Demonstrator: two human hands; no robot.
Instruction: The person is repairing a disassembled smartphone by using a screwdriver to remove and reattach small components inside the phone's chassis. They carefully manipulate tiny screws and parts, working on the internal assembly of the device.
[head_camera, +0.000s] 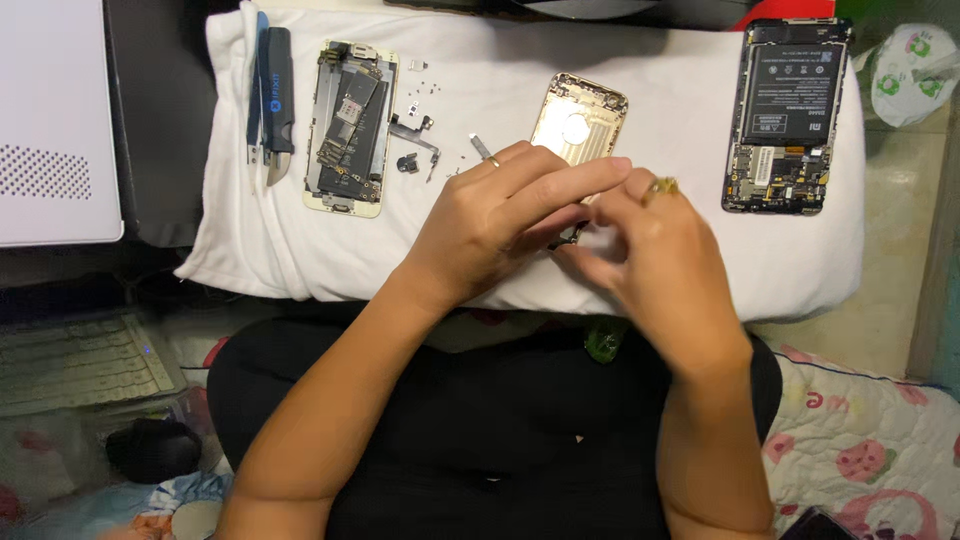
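My left hand (505, 215) and my right hand (650, 255) meet over a white cloth (700, 120), fingertips pinched together on a small dark part (570, 236) between them. Both hands wear a gold ring. Just behind my fingers lies a gold phone back shell (580, 120), its lower end hidden by my hands. An opened phone frame (350, 125) with exposed boards lies to the left. A larger opened black phone (788, 115) with its battery showing lies at the right.
Tiny screws and small brackets (425, 125) are scattered between the left phone and the gold shell. A blue-handled tool and tweezers (268, 100) lie at the cloth's left edge. A white box (50, 120) and a keyboard (70, 360) sit left.
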